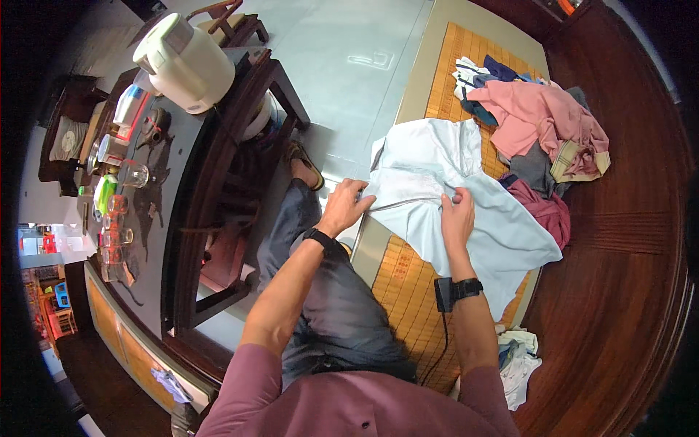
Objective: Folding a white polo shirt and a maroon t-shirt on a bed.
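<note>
Our left hand [345, 207] is closed on the near edge of the pale blue shirt [451, 197], fingers curled over the cloth by its left border, and our right hand [457, 217] pinches the same fold line a little farther along, thumb and fingers shut on the fabric. Between the two grips a taut crease runs roughly left to right, so the garment's long axis lies away from us, the collar end toward the far side and the hem trailing off to our right over the woven bamboo mat [408, 291]. Most of the cloth lies beyond and to the right of the right hand, which is the nearer one to that loose bulk. Farther out sits a heap of clothes [546, 124], pink on top, well apart from both hands, and a small white bundle [518, 357] by our right elbow.
</note>
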The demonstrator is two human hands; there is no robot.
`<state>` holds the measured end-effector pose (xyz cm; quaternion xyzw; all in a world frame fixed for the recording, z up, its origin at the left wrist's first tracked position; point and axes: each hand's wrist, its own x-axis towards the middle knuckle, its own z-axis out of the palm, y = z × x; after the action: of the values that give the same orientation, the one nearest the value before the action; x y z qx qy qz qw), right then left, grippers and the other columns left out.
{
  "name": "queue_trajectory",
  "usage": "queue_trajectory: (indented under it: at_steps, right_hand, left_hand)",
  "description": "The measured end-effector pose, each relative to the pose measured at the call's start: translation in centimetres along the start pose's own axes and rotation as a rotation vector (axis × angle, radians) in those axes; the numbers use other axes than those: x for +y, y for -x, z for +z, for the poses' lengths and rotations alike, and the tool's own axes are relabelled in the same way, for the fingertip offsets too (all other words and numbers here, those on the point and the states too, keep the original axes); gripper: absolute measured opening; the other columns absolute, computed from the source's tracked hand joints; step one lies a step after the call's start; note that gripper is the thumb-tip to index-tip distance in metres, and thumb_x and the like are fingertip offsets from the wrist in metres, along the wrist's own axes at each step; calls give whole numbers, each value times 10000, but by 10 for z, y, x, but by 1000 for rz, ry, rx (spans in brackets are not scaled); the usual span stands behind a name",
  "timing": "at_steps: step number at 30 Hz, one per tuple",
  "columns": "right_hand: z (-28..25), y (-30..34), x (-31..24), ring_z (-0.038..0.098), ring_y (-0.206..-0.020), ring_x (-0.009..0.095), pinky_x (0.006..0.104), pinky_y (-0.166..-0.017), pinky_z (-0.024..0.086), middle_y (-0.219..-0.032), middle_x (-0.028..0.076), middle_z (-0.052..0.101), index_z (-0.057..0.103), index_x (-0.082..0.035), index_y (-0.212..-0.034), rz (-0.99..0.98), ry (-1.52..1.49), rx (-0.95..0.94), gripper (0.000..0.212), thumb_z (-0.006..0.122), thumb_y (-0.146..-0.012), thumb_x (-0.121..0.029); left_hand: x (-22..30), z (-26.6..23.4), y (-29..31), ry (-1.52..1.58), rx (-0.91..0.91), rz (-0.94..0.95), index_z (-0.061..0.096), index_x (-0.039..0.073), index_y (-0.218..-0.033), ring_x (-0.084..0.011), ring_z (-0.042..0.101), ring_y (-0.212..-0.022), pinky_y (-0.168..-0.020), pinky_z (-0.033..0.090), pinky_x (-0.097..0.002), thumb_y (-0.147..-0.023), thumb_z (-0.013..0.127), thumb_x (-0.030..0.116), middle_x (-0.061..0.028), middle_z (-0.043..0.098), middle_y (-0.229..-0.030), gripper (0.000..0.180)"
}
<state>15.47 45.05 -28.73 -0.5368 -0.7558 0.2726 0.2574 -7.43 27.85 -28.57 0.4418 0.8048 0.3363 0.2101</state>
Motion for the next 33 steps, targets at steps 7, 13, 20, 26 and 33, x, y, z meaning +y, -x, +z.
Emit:
queue_trajectory:
  at_steps: [7, 13, 20, 26, 33]
  right_hand:
    - [-14, 36, -6, 671, -1047, 399, 481, -884, 519, -1168, 214, 696, 610, -40, -1262, -84, 125, -216, 462, 737, -935, -340]
    - [-43, 64, 18, 710, -929, 434, 505, -809, 545, -1005, 228, 751, 684, -23, -1113, -107, 254, -325, 433, 723, -940, -417]
    - [-106, 73, 83, 718, -779, 424, 520, -721, 549, -813, 197, 740, 693, -35, -897, 8, 408, -205, 415, 726, -938, -447]
    - [-147, 48, 119, 707, -772, 410, 531, -713, 527, -791, 178, 722, 683, -25, -885, 29, 583, -134, 388, 724, -937, -407]
    - [-154, 57, 122, 620, -1062, 372, 469, -902, 457, -1116, 170, 690, 674, -21, -1052, -102, 448, -108, 349, 762, -900, -322]
  left_hand:
    - [-8, 8, -8, 275, 146, -52, 679, -13, -1066, -435, 684, -910, -816, 540, -470, -1022, 645, 256, -246, 702, -945, 275]
    - [-42, -2, -5, 229, 261, -248, 720, -16, -1020, -402, 746, -796, -719, 559, -449, -1015, 636, 331, -263, 722, -853, 357]
    - [-63, -8, 14, 111, 29, -340, 709, -29, -1076, -220, 705, -823, -789, 546, -370, -947, 691, 331, -143, 731, -865, 382]
    - [2, -13, -11, -74, 23, -53, 657, 61, -1265, -338, 690, -1032, -931, 510, -469, -921, 731, 428, -159, 719, -1067, 509]
    - [44, 4, -53, -344, 42, 546, 571, 155, -1410, -317, 567, -1306, -1101, 423, -490, -913, 746, 213, -92, 603, -1386, 531]
